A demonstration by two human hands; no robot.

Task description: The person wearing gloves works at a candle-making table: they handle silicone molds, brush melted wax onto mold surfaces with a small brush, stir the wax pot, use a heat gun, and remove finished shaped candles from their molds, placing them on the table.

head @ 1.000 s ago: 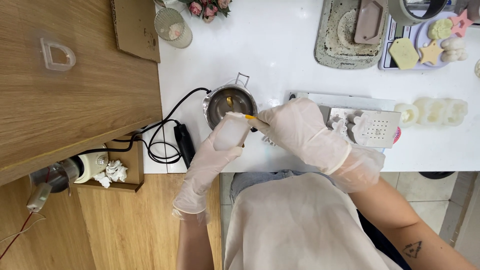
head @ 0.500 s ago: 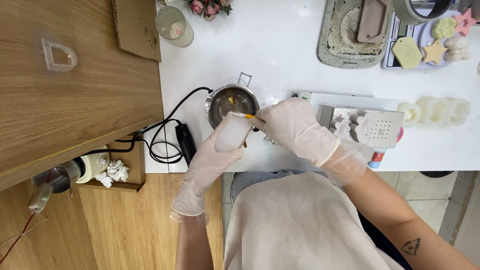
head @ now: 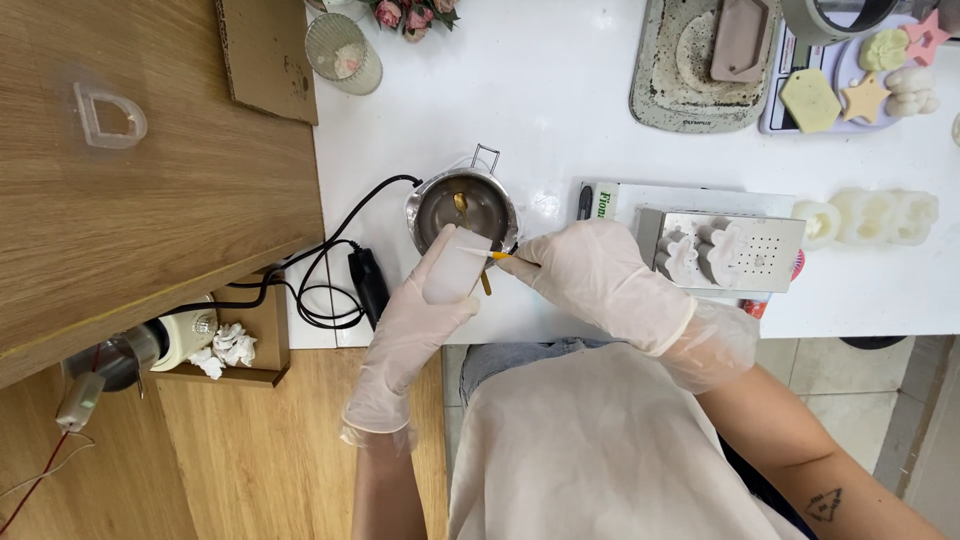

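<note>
Both my hands wear thin white gloves. My left hand (head: 410, 320) grips a translucent white silicone mould (head: 455, 268) held just in front of a small metal pot (head: 462, 210). My right hand (head: 590, 275) pinches a thin yellow-tipped stick (head: 487, 254) whose tip rests on the top edge of the mould. The pot stands on the white table (head: 560, 120) and holds a little golden liquid and a spoon-like piece.
A black cable and plug (head: 365, 280) lie left of the pot. A metal tray with white moulded shapes (head: 720, 250) sits to the right, with pale wax figures (head: 880, 218) beyond it. A wooden counter (head: 150, 170), a ribbed glass (head: 343, 52), and a stained grey tray (head: 690, 70) lie further back.
My right hand has drawn back toward me and slightly right, uncovering the flat box beside the pot. The stick tip stays at the mould's top. My left hand barely moved.
</note>
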